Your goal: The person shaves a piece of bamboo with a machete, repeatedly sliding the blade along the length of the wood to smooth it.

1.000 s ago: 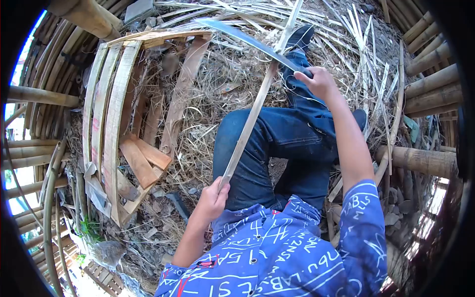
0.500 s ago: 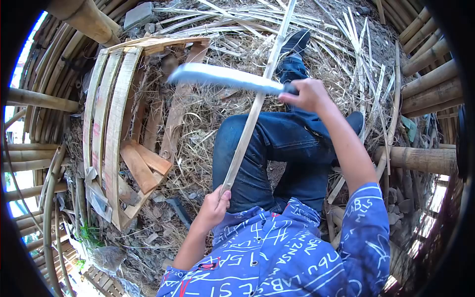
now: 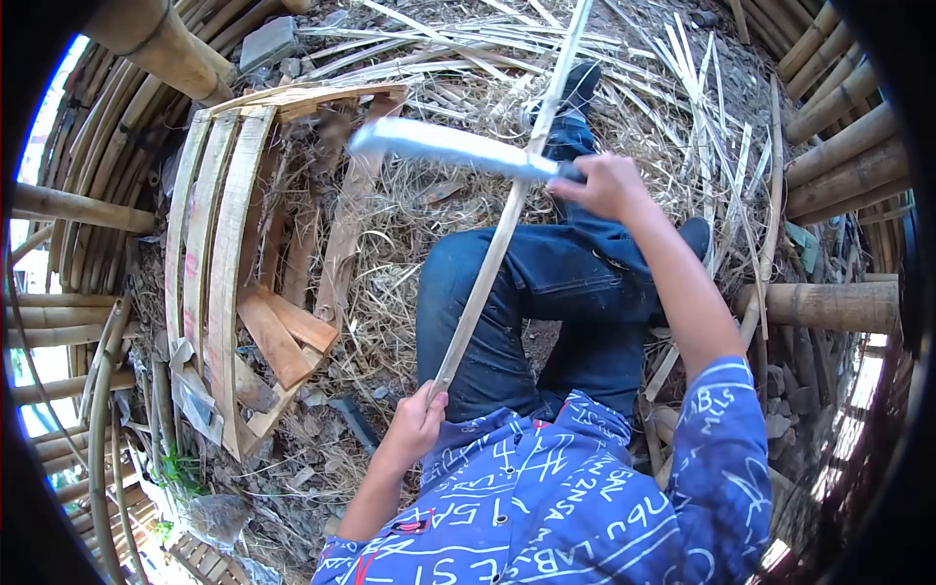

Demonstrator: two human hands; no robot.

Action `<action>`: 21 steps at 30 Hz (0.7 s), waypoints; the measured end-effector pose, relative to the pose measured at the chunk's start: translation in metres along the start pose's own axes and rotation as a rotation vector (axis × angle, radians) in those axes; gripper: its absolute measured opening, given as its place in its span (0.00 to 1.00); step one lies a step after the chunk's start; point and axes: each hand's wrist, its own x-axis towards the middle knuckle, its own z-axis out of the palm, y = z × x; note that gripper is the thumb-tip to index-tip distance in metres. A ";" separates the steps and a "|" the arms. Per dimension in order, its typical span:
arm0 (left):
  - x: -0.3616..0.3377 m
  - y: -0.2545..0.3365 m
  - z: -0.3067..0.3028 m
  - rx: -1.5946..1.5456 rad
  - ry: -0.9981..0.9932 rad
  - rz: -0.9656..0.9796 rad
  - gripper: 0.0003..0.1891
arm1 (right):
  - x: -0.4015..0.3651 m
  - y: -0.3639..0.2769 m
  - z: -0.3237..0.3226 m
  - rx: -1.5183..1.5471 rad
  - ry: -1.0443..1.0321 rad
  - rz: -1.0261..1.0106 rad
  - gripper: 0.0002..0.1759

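Wooden strip (image 3: pixel 487 284), long and narrow, slants across the centre of the frame, its long axis running from the person's left hand (image 3: pixel 419 426), low of centre, to the top edge, right of centre. The left hand pinches its lower end between thumb and fingers. The right hand (image 3: pixel 608 187), right of centre, is closed around the handle of a motion-blurred knife (image 3: pixel 444 144), whose blade points left and crosses the strip. The strip passes above a bent knee (image 3: pixel 456 268). A slatted crate (image 3: pixel 230 244) fills the upper left.
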 end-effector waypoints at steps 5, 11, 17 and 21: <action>-0.004 0.000 -0.005 -0.006 -0.008 -0.012 0.10 | 0.026 0.036 0.003 0.131 0.004 0.271 0.42; 0.002 -0.009 -0.006 -0.056 -0.035 -0.028 0.10 | -0.015 0.010 0.014 0.217 0.065 0.086 0.38; -0.012 -0.001 -0.013 0.028 -0.030 -0.021 0.09 | 0.008 0.046 -0.003 0.051 0.068 0.338 0.42; -0.010 0.002 -0.022 0.049 -0.039 -0.035 0.09 | 0.028 0.097 0.018 0.197 0.203 0.577 0.43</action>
